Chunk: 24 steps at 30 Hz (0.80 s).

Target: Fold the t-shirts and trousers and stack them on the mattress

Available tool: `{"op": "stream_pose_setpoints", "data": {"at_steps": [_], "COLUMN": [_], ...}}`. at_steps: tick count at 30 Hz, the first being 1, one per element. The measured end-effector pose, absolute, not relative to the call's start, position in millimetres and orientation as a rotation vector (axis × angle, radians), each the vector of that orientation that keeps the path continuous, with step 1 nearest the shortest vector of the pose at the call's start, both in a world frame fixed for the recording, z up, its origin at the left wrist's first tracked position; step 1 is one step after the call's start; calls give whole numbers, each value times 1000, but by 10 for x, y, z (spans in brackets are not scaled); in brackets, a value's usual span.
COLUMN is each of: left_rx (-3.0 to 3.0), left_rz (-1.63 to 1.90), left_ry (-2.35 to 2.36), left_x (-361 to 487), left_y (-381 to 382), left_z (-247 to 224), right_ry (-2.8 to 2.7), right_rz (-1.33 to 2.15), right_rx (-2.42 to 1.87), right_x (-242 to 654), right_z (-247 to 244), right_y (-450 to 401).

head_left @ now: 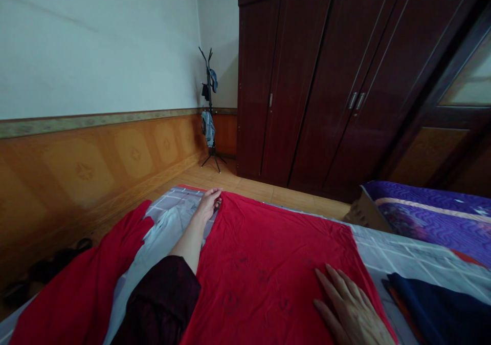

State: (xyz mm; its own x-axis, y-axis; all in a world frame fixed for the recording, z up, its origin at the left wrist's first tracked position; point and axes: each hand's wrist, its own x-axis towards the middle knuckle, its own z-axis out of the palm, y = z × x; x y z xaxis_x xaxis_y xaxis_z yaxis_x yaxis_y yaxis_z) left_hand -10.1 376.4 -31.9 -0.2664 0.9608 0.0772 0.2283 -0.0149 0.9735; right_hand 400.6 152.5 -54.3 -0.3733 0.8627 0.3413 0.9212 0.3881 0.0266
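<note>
A red garment with faint dark prints lies spread over a bed with a grey checked sheet. At its far left corner, my left hand pinches the cloth between thumb and fingers. My right hand rests flat on the garment near its right edge, fingers stretched out. Wrinkles run across the fabric. The garment's near end goes out of view at the bottom.
Another red garment and a pale cloth lie to the left. Folded dark blue clothing is at right. Beyond are a coat stand, a dark wardrobe and a purple cover. Dark shoes stand on the floor.
</note>
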Motion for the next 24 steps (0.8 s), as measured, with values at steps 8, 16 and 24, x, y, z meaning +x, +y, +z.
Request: {"op": "stream_pose_setpoints", "data": {"at_steps": [8,16,24], "left_rx": [1562,2046,2351], "left_rz": [1309,1095,723], "left_ry": [1650,1808,2000], "left_x": [-8,229,307], "left_y": [3747,3623,3421], "left_z": [-359,-178,-45], "right_ry": [-2305,-2260,-2268], "right_rz": [-376,-320,-21], "right_rx": [-1554,-1666,-1854], "right_x": [4014,3915,3769], "right_z": [-654,-600,-278], "right_y": [1556,1532,1406]}}
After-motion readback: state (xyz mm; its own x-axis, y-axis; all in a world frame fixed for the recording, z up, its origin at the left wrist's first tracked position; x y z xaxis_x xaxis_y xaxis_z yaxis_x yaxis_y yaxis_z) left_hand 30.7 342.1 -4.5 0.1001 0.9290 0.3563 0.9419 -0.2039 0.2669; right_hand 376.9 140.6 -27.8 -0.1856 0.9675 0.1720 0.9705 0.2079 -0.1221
